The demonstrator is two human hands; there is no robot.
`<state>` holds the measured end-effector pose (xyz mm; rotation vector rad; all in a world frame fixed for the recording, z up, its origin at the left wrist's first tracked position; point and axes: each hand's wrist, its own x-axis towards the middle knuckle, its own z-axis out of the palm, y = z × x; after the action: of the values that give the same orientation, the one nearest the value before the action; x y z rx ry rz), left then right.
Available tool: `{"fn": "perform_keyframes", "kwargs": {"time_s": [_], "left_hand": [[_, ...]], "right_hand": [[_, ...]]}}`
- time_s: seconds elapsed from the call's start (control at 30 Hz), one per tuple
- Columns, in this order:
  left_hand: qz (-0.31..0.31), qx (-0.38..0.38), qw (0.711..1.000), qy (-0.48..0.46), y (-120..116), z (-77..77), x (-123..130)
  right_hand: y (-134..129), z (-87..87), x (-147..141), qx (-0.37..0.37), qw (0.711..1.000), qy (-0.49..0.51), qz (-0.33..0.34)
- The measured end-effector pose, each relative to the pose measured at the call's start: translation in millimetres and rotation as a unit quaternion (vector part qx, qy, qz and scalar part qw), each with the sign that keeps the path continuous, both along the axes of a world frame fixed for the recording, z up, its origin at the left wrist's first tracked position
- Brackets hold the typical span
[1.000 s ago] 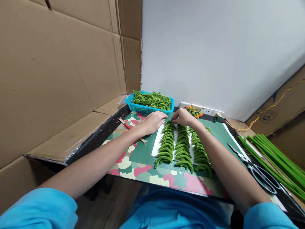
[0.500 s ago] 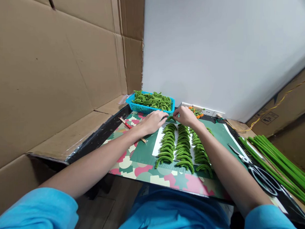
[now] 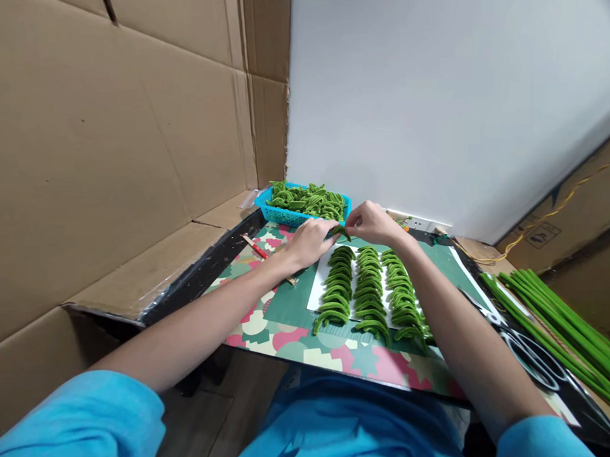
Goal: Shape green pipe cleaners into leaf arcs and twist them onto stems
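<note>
The bent green pipe cleaner point(image 3: 339, 231) pinched between both hands is likely very light, soft and fuzzy on the outside with a thin wire core, so it should bend easily and keep whatever curve it is given. It is not fragile, and the pile should give a good grip. The ends look like the best places to take hold, which is where the fingers sit now.

The left hand point(image 3: 309, 243) pinches its left end and the right hand point(image 3: 372, 224) pinches its right end, fingertips pressed together on it, just above the counter point(image 3: 261, 330) at twelve o'clock from the white sheet point(image 3: 317, 292).

It is a short, bright green arc, like the pieces laid in three rows point(image 3: 369, 294) on that sheet. A blue basket point(image 3: 285, 216) of similar pieces sits at eleven o'clock from the hands. Scissors point(image 3: 524, 346) and long green stems point(image 3: 562, 324) lie at four o'clock.
</note>
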<state>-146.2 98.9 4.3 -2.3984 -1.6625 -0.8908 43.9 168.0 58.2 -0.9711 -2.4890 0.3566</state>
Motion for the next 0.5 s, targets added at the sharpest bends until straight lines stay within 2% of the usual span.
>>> {"fn": "perform_keyframes", "kwargs": {"time_s": [0.17, 0.27, 0.4, 0.5], "left_hand": [[0.000, 0.009, 0.996, -0.093, -6, 4.8, 6], [-0.031, -0.011, 0.983, -0.183, -9, 6.3, 13], [-0.111, -0.082, 0.938, -0.317, -12, 7.3, 21], [-0.166, -0.142, 0.908, -0.356, -13, 9.0, 23]], "right_hand": [[-23, 3.1, 3, -0.015, 0.997, 0.073, -0.007], [-37, -1.5, 10, -0.007, 0.993, 0.120, -0.009], [-48, -6.7, 23, 0.021, 0.989, 0.145, -0.009], [-51, -8.7, 33, 0.002, 0.988, 0.154, 0.003]]}}
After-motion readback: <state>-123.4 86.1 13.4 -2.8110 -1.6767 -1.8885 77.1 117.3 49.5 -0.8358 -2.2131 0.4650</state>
